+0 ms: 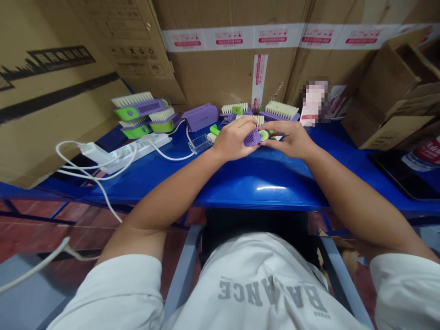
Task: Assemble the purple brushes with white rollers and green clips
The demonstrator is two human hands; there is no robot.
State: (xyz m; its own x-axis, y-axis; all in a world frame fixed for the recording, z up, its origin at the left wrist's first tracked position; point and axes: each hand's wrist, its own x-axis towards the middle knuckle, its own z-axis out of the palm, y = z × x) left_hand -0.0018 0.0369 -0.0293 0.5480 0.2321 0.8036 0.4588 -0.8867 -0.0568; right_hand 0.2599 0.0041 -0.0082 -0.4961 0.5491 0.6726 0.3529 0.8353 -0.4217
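My left hand (pixel 233 139) grips a small ribbed purple plastic part (pixel 252 137) at the middle of the blue table. My right hand (pixel 288 139) comes in from the other side, its fingertips pinching the same piece near a round green-and-white section (pixel 263 135). Just behind my hands lie a white-bristled brush head (pixel 250 118) and a green plastic piece (pixel 215 130). More purple-and-green bristle brushes (pixel 137 106) stand at the back left, and others (pixel 282 111) lie at the back centre.
A purple case (pixel 201 117) and a clear plastic box (pixel 200 143) sit left of my hands. White cables run from a power strip (pixel 137 149) and charger (pixel 92 152). Cardboard boxes (pixel 388 98) line the back and right. A dark tablet (pixel 402 176) lies at the right.
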